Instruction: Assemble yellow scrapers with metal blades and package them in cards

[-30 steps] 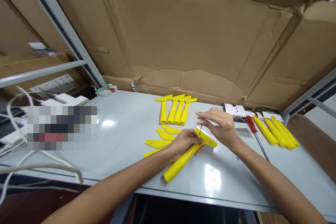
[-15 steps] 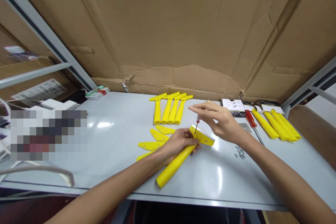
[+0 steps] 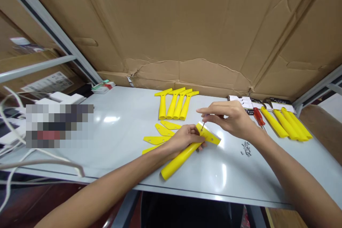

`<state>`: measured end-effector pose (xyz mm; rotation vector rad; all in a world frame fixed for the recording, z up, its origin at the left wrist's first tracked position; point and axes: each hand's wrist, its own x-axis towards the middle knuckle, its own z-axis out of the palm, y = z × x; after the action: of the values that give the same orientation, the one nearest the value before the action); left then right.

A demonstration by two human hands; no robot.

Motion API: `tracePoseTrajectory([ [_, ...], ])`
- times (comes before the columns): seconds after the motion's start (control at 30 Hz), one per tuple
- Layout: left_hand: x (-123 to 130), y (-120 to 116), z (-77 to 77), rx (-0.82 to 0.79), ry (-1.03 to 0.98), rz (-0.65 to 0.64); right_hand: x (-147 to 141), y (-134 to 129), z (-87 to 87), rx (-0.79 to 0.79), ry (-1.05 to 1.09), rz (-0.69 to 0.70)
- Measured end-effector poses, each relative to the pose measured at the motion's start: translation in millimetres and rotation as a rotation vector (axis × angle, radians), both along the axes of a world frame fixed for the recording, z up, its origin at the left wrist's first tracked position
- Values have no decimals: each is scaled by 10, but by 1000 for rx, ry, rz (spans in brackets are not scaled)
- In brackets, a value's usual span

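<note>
Four yellow T-shaped tools (image 3: 176, 105) lie side by side on the grey counter (image 3: 112, 149), and this row is the landmark here. On the near side of the row, slightly to its right, is a similar yellow scraper (image 3: 179, 162), tilted, with its head pointing away from the person. The left hand (image 3: 188, 136) has its grip wrapped around the scraper's neck, just below the head. The right hand's (image 3: 227, 117) grip is pinching a small screwdriver (image 3: 203, 125) between thumb and fingers, the thin shaft standing at a hole in the head; its handle is mostly hidden by the fingers. Just nearer than the row, a little left, are flat yellow plates (image 3: 157, 139), partly covered by the left arm. Right of the row and nearer lies a pile of screws (image 3: 246, 149); farther right come a red-handled screwdriver (image 3: 258, 117) and loose yellow handles (image 3: 275, 124). Cardboard (image 3: 187, 35) rises behind the row.
</note>
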<state>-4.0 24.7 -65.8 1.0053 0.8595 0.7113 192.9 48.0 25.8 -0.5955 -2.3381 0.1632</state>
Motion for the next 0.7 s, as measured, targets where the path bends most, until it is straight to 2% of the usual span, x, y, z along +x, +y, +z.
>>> tracePoseTrajectory([
  [0.1,-2,-1,-8,-5,-1,2,-31,-16,-20,126,-83,-112],
  [0.27,-10,-10,-8,-24,-26,12,-20,-19,-11,-63,-5,21],
  [0.33,-14,-11,-7,-30,-36,9,-13,-4,-35,-42,29,-11],
  [0.43,-17,-9,-12,-44,-42,16,-27,11,-93,100,-11,-95],
  [0.5,-18,-8,-20,-44,-39,23,-50,7,-118,81,-36,-67],
  [0.6,-21,-9,-32,-34,-34,23,-90,-1,-141,-27,21,54],
  [0.7,-24,-7,-42,-23,-27,5,-114,14,-195,10,72,4],
])
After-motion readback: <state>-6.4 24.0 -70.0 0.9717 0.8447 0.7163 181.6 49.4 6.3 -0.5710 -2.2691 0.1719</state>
